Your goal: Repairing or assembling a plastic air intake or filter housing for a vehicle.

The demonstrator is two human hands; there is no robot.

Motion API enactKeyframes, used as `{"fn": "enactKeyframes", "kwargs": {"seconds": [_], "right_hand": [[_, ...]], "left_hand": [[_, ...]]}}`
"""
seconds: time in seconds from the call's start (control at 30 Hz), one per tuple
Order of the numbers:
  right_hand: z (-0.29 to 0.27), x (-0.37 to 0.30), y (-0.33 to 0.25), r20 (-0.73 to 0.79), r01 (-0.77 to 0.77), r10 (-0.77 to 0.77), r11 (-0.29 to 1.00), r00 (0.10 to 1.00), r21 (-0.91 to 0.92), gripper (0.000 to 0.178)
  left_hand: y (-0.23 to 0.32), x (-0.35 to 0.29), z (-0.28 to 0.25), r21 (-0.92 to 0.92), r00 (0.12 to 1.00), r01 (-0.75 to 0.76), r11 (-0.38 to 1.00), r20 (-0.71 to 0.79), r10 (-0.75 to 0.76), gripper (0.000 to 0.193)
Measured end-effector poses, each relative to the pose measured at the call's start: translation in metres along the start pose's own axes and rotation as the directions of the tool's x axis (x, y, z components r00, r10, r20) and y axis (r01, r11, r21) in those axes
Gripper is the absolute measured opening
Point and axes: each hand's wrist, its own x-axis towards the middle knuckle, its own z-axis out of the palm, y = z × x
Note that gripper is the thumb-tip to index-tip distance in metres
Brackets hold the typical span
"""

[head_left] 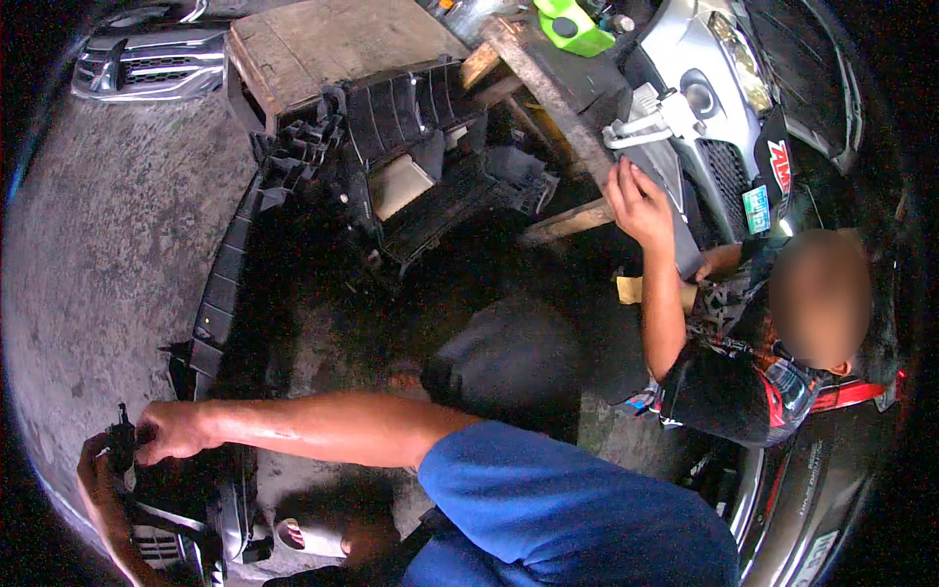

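Note:
At the far lower left, both my hands meet at a small dark part [121,442] with a thin stem sticking up; its exact kind is too small and dark to tell. My right hand [176,431], at the end of an arm in a blue sleeve, is closed with its fingers against the part's right side. From the other side my left hand [94,475] curls its fingers around the part's left edge. Just below the hands lies a black and silver car trim piece [166,533], partly in shadow. A long black plastic strip [217,303] runs up from near my right hand.
Black plastic car panels [411,117] lean against a wooden table [342,44]. A grille [147,67] lies on the concrete floor [117,215]. To the right, a co-worker [724,362] handles a grey panel beside a silver car front [694,93]. A green container [572,27] stands on a bench.

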Motion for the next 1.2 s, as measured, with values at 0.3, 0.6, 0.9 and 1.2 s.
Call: {"fn": "enactKeyframes", "kwargs": {"seconds": [0.3, 0.6, 0.9, 1.2], "right_hand": [[0.002, 0.004, 0.002, 0.033, 0.000, -0.001, 1.000, 0.999, 0.029, 0.031], [0.001, 0.004, -0.001, 0.041, -0.030, 0.029, 0.999, 0.999, 0.020, 0.032], [0.001, 0.001, -0.006, 0.044, -0.006, 0.004, 0.999, 0.999, 0.048, 0.031], [0.001, 0.004, -0.003, 0.039, 0.011, -0.012, 1.000, 0.999, 0.021, 0.034]], "left_hand": [[0.000, -0.002, -0.004, 0.034, 1.000, -0.021, 0.999, 0.016, 0.021, 0.031], [-0.005, -0.002, -0.010, 0.138, 0.999, -0.035, 0.990, -0.002, 0.035, 0.034], [-0.006, -0.003, -0.009, 0.012, 0.999, -0.039, 0.999, -0.006, 0.039, 0.034], [-0.011, -0.003, -0.015, -0.011, 1.000, -0.001, 1.000, 0.002, 0.001, 0.035]]}}
